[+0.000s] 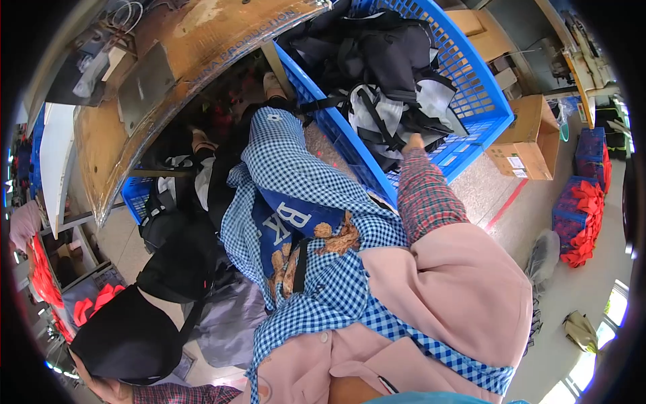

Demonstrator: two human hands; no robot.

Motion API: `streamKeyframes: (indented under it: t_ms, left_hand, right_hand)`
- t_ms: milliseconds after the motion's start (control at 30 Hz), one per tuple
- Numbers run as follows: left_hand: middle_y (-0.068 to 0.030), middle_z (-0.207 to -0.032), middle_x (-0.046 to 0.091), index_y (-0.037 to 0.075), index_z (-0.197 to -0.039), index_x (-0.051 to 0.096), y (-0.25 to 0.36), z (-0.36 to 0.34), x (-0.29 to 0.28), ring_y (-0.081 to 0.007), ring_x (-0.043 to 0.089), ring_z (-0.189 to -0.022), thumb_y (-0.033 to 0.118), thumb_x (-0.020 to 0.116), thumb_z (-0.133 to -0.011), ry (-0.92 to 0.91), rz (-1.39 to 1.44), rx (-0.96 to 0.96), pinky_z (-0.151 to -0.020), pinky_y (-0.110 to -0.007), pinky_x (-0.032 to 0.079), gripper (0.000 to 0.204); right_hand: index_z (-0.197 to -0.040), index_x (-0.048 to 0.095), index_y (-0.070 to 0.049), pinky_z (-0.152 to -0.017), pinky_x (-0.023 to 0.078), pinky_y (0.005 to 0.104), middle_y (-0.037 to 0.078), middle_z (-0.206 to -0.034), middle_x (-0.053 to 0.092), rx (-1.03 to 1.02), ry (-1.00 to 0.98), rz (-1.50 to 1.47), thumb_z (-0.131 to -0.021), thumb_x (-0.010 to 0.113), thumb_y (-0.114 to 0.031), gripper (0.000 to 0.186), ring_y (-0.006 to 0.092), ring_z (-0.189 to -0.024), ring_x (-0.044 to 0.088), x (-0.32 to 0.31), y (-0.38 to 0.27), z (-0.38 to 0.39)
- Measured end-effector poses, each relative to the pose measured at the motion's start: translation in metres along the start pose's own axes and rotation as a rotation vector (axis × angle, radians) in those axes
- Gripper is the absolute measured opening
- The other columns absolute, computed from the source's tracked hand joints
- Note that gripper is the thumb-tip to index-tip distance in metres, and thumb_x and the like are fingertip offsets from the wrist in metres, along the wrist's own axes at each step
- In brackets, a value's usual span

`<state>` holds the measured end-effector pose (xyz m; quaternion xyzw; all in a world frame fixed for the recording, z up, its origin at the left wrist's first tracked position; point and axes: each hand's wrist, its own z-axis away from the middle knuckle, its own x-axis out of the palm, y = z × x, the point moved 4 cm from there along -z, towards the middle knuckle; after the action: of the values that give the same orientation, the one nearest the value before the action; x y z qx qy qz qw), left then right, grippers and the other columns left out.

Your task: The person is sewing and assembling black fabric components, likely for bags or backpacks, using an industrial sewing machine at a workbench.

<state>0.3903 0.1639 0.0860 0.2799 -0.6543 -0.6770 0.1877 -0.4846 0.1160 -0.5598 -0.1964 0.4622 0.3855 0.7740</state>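
Observation:
At the lower left, my left hand (111, 389) grips the edge of a black, rounded fabric bag piece (128, 337), its fingers partly hidden under the cloth. More black fabric (182, 259) and a strap lie against it beside my lap. My right arm stretches forward in a plaid sleeve to a blue plastic crate (494, 121). There my right hand (414, 142) is at a heap of black and grey bag pieces with straps (390, 60). Only a small part of that hand shows, so its fingers cannot be made out.
A worn wooden table (202, 40) stands at the upper left, with a second blue crate (134, 198) below it. An open cardboard box (528, 138) stands right of the large crate. Blue boxes with red fabric (579, 215) sit farther right. A checked apron (296, 151) covers my lap.

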Motion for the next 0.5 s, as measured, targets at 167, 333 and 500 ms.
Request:
streamKeyframes:
  t_ms: [167,333,500]
  left_hand:
    - [-0.0131,-0.124,0.062,-0.003,-0.123,0.061,0.024,-0.001,0.043,-0.0221,0.059,-0.113,0.03,0.068,-0.089,0.068,-0.092,0.012,-0.099,-0.035,0.045,0.048]
    - [-0.0149,-0.128,0.059,0.0,-0.128,0.058,0.028,0.007,0.056,-0.0242,0.055,-0.119,0.033,0.061,-0.092,0.005,-0.205,0.17,-0.104,-0.037,0.042,0.048]
    - [-0.0209,-0.134,0.053,0.0,-0.133,0.053,0.023,0.025,0.073,-0.0322,0.051,-0.124,0.047,0.05,-0.092,0.026,0.43,0.062,-0.107,-0.043,0.04,0.062]
  right_hand:
    - [-0.145,0.034,-0.009,-0.103,0.044,0.045,0.019,-0.138,0.047,0.689,-0.217,-2.12,-0.077,0.073,-0.048,0.087,0.0318,-0.131,0.044,-0.022,-0.084,0.001]
    - [-0.145,0.029,-0.008,-0.096,0.045,0.0543,0.017,-0.141,0.043,-0.117,-0.049,-2.386,-0.092,0.058,-0.049,0.073,0.0369,-0.126,0.044,-0.179,-0.154,-0.041]
    - [-0.147,0.03,-0.01,-0.086,0.045,0.037,0.008,-0.14,0.047,-0.558,-0.169,-1.272,-0.086,0.061,-0.061,0.086,0.0225,-0.126,0.047,-0.218,-0.209,0.014]
